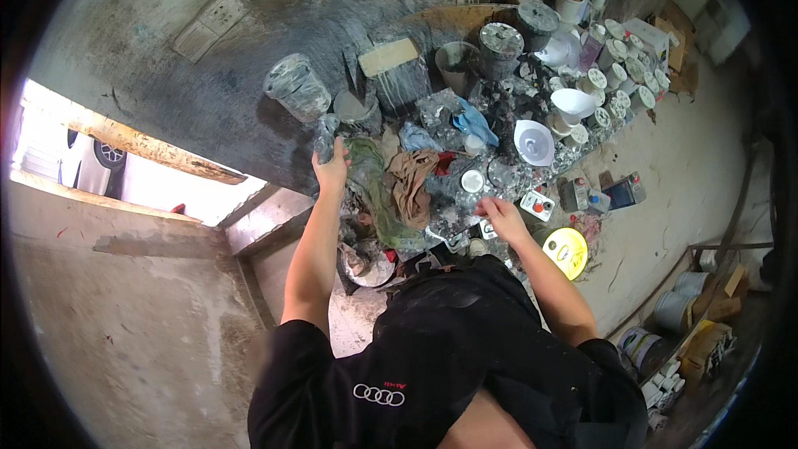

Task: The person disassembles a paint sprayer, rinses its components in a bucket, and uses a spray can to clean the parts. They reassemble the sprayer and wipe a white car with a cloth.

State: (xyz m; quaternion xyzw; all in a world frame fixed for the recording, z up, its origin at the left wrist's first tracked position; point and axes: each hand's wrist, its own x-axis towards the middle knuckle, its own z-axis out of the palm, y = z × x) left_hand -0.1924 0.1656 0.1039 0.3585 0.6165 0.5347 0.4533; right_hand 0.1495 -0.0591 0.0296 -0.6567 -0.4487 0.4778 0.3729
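Observation:
At the bench's left side, my left hand (331, 168) is closed round a small greyish, see-through plastic bottle (327, 126), held upright beside a paint-smeared tub (357, 108). Below its wrist lies a green cloth (366, 187), and a brown rag (410, 183) is bunched to the right of that. My right hand (500, 218) hovers over the front right of the bench with its fingers loosely bent and apart; I see nothing in them. Nearest to it are a round white-topped pot (472, 180) and a white container with a red cap (537, 206).
Several paint cans (501, 46) and lidded white pots (615, 51) crowd the back right. White paper strainers (534, 143) stand in front of them. A yellow-lidded bucket (565, 251) is by my right forearm. Small metal tins (573, 194) sit to the right; cans fill a rack (673, 308).

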